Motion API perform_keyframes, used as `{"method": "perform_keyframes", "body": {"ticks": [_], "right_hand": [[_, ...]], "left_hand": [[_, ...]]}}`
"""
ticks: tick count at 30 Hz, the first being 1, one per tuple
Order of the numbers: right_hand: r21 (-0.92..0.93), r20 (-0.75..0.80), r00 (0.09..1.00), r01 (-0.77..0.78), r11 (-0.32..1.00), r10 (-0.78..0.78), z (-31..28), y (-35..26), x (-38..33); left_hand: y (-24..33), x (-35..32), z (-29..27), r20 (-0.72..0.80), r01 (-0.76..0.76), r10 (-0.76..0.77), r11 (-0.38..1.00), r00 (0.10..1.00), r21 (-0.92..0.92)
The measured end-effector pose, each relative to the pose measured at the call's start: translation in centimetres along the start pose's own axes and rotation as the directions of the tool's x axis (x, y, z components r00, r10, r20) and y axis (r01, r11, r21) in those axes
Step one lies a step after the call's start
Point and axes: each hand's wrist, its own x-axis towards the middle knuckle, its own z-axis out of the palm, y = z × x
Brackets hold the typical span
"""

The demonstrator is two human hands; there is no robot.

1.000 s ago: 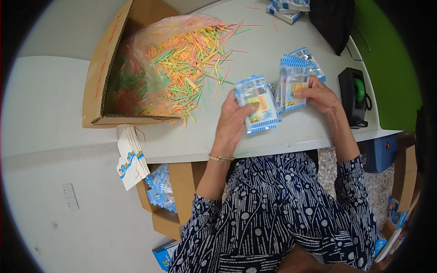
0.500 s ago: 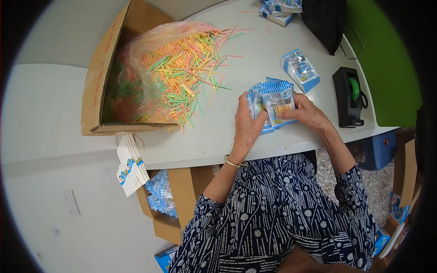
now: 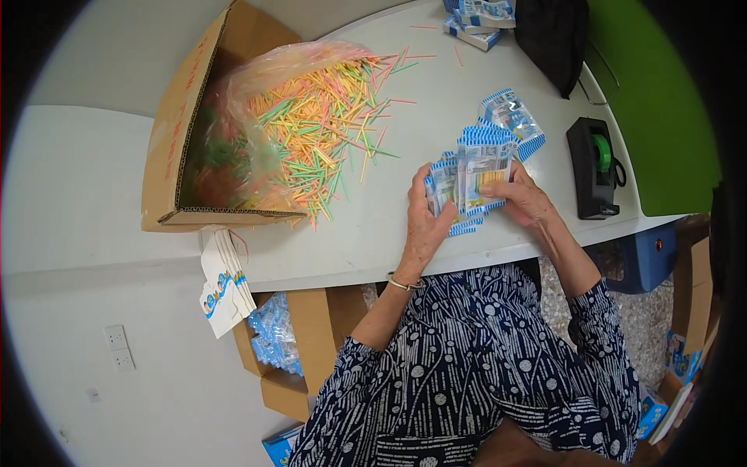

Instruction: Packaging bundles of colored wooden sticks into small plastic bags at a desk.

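Above the table's near edge, both hands hold small blue-and-white striped packets with clear fronts. My left hand (image 3: 425,224) grips a few packets (image 3: 442,185), its thumb across their front. Fanned packets (image 3: 485,161) are pinched in my right hand (image 3: 529,196), thumb on top, with yellowish sticks showing through the front one. The two bunches overlap in the middle; how many packets each has is hard to tell. Just beyond the right hand, another such packet or packets (image 3: 513,117) lie flat on the white table (image 3: 350,253).
Left, a cardboard box (image 3: 175,124) on its side spills thin pink, yellow and green sticks (image 3: 311,132) from a clear bag. A black tape dispenser (image 3: 591,171) stands right. Packs (image 3: 475,33) and a black bag (image 3: 552,43) lie far back. An open carton (image 3: 303,327) of packets sits below the table.
The right hand's packets have slid right and slightly up, away from the left hand's, so the two bunches are more spread apart. Both hands still hold packets.
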Motion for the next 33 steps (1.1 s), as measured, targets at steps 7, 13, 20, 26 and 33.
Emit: {"method": "perform_keyframes", "body": {"ticks": [7,13,20,26,33], "right_hand": [[0.038,0.044,0.993,0.103,0.994,-0.105,0.5,-0.1,0.3],[-0.211,0.119,0.992,0.071,0.975,-0.047,0.8,-1.7,1.1],[-0.527,0.136,0.991,0.065,0.847,0.009,1.6,1.2,2.4],[-0.598,0.171,0.978,0.198,0.777,-0.117,1.5,2.1,2.5],[-0.722,0.368,0.926,0.346,0.599,-0.09,1.8,2.1,2.8]], "left_hand": [[1.8,0.4,-0.3,0.069,-0.108,0.119,0.983,0.99,-0.147],[4.9,2.4,-2.8,-0.051,-0.14,0.131,0.952,0.99,-0.273],[1.5,2.5,-2.5,0.029,-0.127,0.136,0.969,0.99,-0.21],[0.8,2.6,-1.8,0.003,-0.292,0.302,0.922,0.953,-0.253],[-0.1,2.4,-1.9,-0.1,-0.298,0.285,0.943,0.953,-0.152]]}}
